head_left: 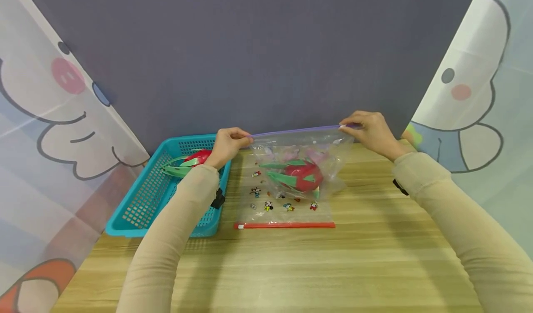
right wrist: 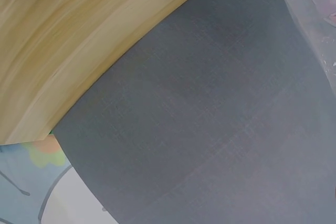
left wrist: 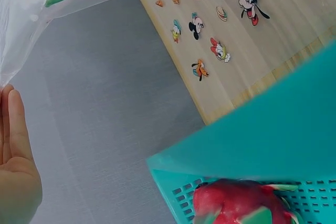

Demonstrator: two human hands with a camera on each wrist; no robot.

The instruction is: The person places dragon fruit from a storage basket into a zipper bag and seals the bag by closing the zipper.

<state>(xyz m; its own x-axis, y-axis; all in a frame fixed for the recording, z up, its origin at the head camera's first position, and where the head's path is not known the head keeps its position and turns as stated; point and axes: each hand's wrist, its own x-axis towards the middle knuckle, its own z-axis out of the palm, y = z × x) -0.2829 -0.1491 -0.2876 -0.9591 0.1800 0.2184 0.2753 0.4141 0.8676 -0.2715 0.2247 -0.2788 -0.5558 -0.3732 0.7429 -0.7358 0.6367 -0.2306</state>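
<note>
"Over the far half of the desk [head_left: 291, 276], see the clear bag [head_left: 339, 153], stretched out along its purple zip [head_left: 295, 131]. Why hold it so?"

"Probably to keep the zip taut and straight, with the red-and-green fruit [head_left: 306, 176] — seemingly inside — hanging low in the film. Whether sealed along the full length, cannot tell."

"And below?"

"Find a second clear bag [head_left: 287, 215], flat on the desk, printed with cartoon figures, red strip [head_left: 287, 225] toward the near edge; perhaps laid flat to stay within easy reach. Toward the left edge, notice the turquoise basket [head_left: 125, 232], with another red-and-green fruit [head_left: 197, 157] in it, likely set there to suit the nearer arm."

"Now describe the hands."

"For the left hand [head_left: 226, 146], a narrow pinch on the zip's left end, beside the basket's far right corner, forearm passing over the basket's right side. For the right hand [head_left: 370, 130], thumb and fingers closed on the other end, slightly higher — forearm slanting inward from the desk's right side."
</note>
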